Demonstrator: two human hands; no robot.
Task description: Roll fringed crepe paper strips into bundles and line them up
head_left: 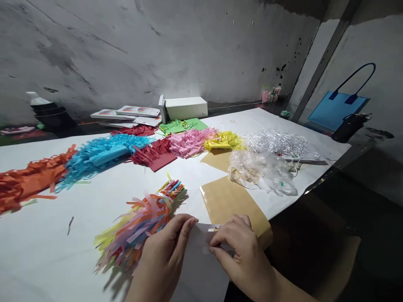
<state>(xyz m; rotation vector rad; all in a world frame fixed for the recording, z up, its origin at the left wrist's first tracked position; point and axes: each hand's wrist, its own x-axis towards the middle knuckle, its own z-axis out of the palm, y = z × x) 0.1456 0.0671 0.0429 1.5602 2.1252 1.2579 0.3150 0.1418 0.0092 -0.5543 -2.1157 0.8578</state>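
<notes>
Near the front edge of the white-covered table, my left hand (171, 247) pinches the left end of a thin, translucent strip (203, 230). My right hand (241, 247) is closed at the strip's other end, thumb and forefinger together. A small cut-out shape shows near my right fingertips. Just beyond my left hand lies a bundle of multicoloured paper fringe (141, 226), its tied end pointing away. A sheet of tan paper (234, 201) lies beyond and partly behind my right hand.
Fringed paper piles in orange (34, 180), blue (100, 155), red (154, 155), pink (192, 141) and yellow (223, 141) cross the table. Silvery strands (277, 141) and crumpled clear plastic (262, 172) lie right. Behind stand a white box (185, 107) and a blue bag (336, 110).
</notes>
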